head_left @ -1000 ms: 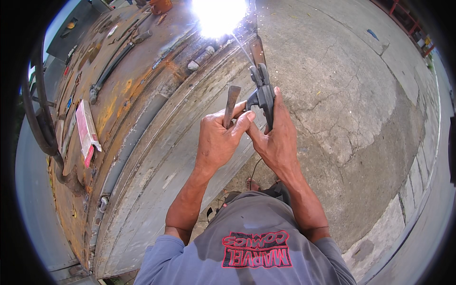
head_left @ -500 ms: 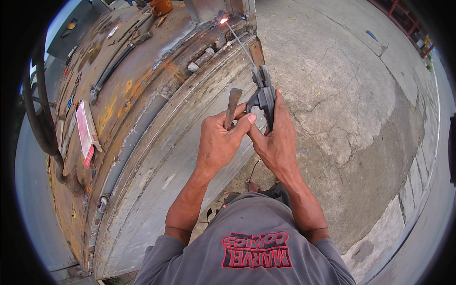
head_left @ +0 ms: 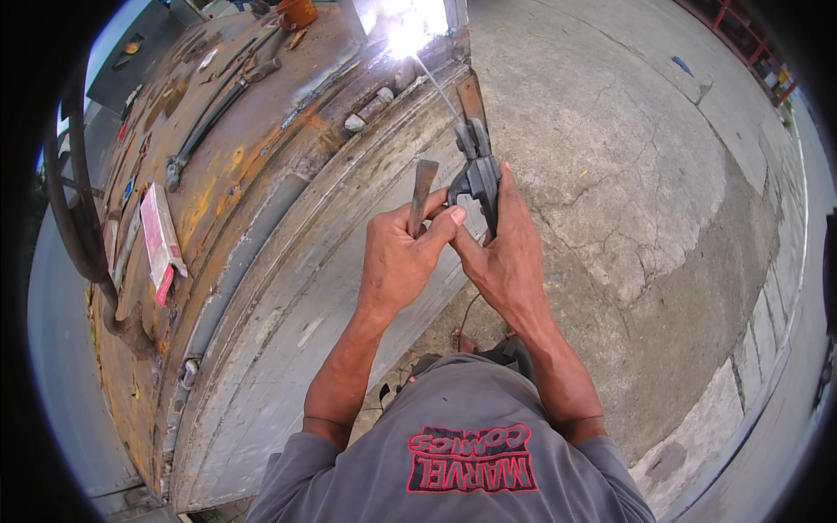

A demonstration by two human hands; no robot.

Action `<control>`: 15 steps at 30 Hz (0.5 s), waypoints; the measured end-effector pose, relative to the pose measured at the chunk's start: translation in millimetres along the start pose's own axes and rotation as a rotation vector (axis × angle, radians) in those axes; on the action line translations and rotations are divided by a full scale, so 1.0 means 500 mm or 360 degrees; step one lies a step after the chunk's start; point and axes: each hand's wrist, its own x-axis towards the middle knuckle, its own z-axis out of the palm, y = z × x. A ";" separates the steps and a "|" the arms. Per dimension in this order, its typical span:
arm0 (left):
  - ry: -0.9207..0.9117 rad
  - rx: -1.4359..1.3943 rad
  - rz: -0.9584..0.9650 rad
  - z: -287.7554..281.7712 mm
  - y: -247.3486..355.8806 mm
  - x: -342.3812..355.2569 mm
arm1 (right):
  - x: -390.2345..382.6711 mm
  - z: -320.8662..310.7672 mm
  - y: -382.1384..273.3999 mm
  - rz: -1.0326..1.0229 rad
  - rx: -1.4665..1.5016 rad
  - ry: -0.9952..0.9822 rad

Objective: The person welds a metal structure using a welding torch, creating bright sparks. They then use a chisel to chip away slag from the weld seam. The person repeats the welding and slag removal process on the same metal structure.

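Observation:
My right hand [head_left: 510, 257] is closed round a dark electrode holder [head_left: 478, 174]. A thin welding rod [head_left: 440, 90] sticks out of its jaws, toward the far left. At the rod's tip a bright white arc [head_left: 405, 37] glares and hides the spot where it meets the metal. My left hand [head_left: 401, 253] grips a flat, rusty metal chisel [head_left: 423, 193], blade up, and its fingertips touch the holder's side. Below the arc runs the rusty edge of a large metal bed [head_left: 235, 205] with grey side boards [head_left: 323, 261].
On the metal bed lie a pink and white box [head_left: 159, 231], a dark cable or rod [head_left: 209, 126] and an orange pot [head_left: 296, 12]. Thick bent pipes [head_left: 74, 200] rise at the left. Cracked concrete [head_left: 636, 192] spreads out on the right.
The small orange glow at the rod's tip has become a large white arc. The holder and both hands have shifted slightly left; the grips are the same.

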 end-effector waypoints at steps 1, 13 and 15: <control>0.0001 0.0013 0.0006 0.000 0.003 -0.001 | 0.000 0.000 0.000 -0.0004 -0.0003 0.0001; 0.0016 0.0042 0.0040 -0.001 0.001 0.002 | 0.003 0.001 -0.001 -0.0023 0.0000 0.0006; 0.0013 0.0014 0.0019 0.000 -0.004 0.002 | 0.004 0.000 -0.001 -0.0014 0.0026 0.0002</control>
